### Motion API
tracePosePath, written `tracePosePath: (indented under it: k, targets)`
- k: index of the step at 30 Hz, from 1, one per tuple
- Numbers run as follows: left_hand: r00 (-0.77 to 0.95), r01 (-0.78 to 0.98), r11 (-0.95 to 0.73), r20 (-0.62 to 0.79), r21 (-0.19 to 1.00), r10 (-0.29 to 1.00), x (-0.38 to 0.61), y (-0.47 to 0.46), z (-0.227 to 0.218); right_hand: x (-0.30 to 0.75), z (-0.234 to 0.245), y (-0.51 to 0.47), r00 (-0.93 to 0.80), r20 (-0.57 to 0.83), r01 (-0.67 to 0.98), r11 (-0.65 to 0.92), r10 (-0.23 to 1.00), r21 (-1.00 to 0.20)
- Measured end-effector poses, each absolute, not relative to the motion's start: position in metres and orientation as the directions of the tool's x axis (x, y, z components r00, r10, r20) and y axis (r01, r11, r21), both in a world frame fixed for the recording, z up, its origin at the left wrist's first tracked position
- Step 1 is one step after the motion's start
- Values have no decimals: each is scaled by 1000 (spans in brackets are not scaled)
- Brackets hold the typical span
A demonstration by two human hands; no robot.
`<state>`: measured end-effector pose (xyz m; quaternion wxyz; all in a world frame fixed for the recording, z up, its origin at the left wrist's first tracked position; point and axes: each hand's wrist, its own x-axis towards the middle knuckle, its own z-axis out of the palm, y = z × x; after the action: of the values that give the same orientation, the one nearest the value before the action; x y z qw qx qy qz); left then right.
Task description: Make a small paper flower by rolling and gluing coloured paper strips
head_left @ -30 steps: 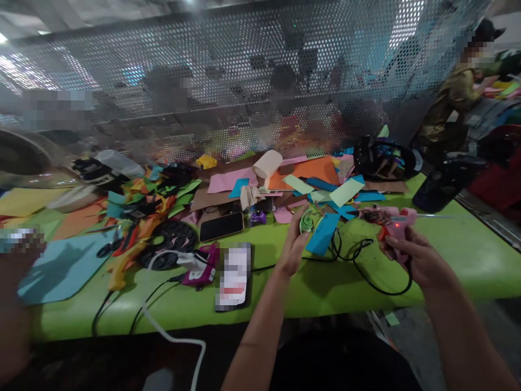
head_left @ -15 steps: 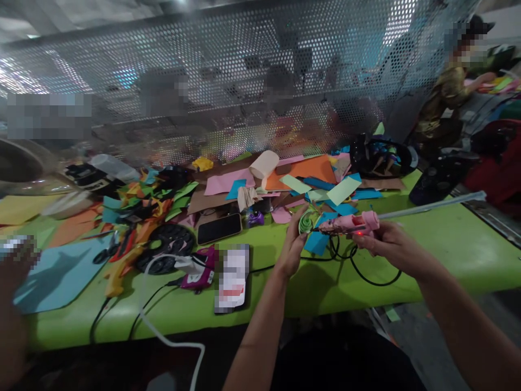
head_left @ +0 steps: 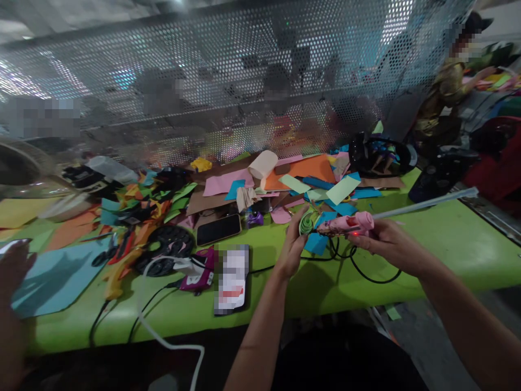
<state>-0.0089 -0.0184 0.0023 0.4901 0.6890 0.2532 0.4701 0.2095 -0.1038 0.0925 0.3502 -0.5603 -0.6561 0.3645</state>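
My left hand [head_left: 293, 247] pinches a green rolled paper coil [head_left: 306, 222], its spiral turned toward me. In my right hand [head_left: 386, 239] is a pink hot glue gun [head_left: 345, 224] with a small red light. A long translucent glue stick [head_left: 427, 203] juts from its back end to the right. The gun's dark nozzle points left at the coil; whether they touch I cannot tell. Beneath both hands lie a blue paper piece [head_left: 316, 244] and a black cable [head_left: 378, 282] on the green tabletop.
Another person's hand [head_left: 14, 266] is at the left edge, above light blue paper [head_left: 61, 277]. A yellow glue gun [head_left: 122, 271], black phone [head_left: 218, 229], lit phone [head_left: 233, 279] and purple power adapter [head_left: 199, 274] lie left. Paper scraps [head_left: 311, 169] cover the back, before a perforated metal screen [head_left: 244, 81].
The pink glue gun has shifted slightly left, bringing its nozzle closer to the green coil. The coil's spiral faces me a little more. The other person's hand at left has moved slightly.
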Motion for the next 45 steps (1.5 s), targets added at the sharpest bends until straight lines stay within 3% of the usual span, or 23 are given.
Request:
tracePosePath:
  k: [8,16,23,34,45]
  targets:
    - [460,-91,-400,394,912,795,-11,-18,2,208,98,-103,-172,30,440,104,985,-892]
    - [445,-100,-385,387,918,807,-9,-18,2,210,103,-104,-131,6,567,80,991,-820]
    - [450,-118,-341,357,932,819,-8,-17,-1,209,104,-104,-189,23,574,129,982,-809]
    - [481,-110,-359,365,927,797,-9,-18,5,204,108,-103,-143,52,717,140,988,-683]
    - [474,-116,-355,366,927,801,-9,-18,2,209,105,-103,-138,113,736,178,984,-653]
